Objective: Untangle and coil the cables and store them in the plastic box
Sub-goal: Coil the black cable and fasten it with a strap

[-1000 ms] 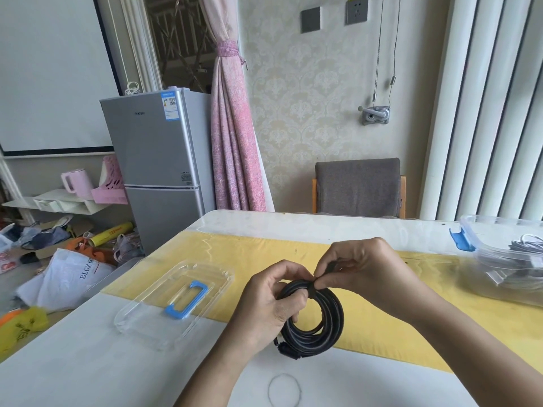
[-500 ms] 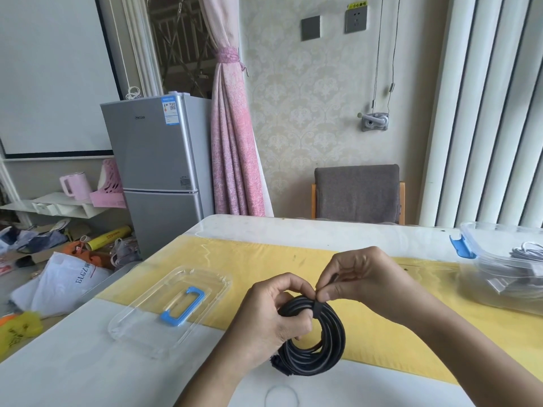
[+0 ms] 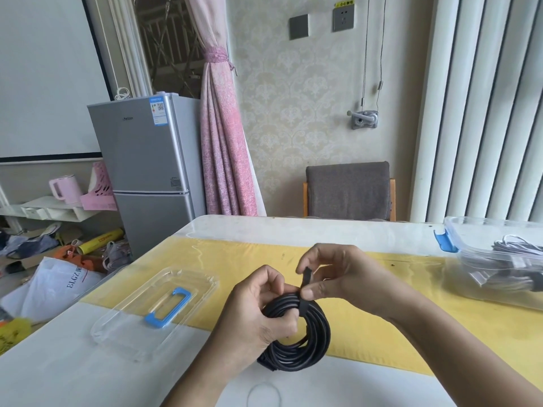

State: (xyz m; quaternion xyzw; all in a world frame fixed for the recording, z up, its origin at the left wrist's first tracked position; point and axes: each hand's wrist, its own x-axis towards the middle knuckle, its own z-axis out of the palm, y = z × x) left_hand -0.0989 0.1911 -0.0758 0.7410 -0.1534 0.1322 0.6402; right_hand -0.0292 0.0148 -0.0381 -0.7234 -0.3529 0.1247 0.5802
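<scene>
Compared with half a second ago, I note one change: the black strap [image 3: 306, 279] now stands upright above the top of the coiled black cable [image 3: 311, 342], where the right hand [image 3: 338, 277] was previously closed low against the coil. The right thumb and forefinger pinch this strap, one near its tip and one near its base. The left hand [image 3: 258, 315] has its fingers curled round the left side of the coil and holds it upright over the near edge of the yellow mat [image 3: 382, 333], near the middle of the table [image 3: 88, 371]. I judge that coiling of this cable is complete and binding is in progress; the strap must be wrapped round the loops and fastened before the coil can be stored. The plastic box [image 3: 493, 223] sits open at the right edge of the table, with a blue latch [image 3: 445, 240] on its left end. It already contains a bundle of pale cables [image 3: 514, 248]; I cannot count them. Its clear lid [image 3: 123, 330], with a blue handle [image 3: 169, 308], lies flat towards the left edge, well apart from the box. A thin ring [image 3: 263, 395] lies at the near edge.
</scene>
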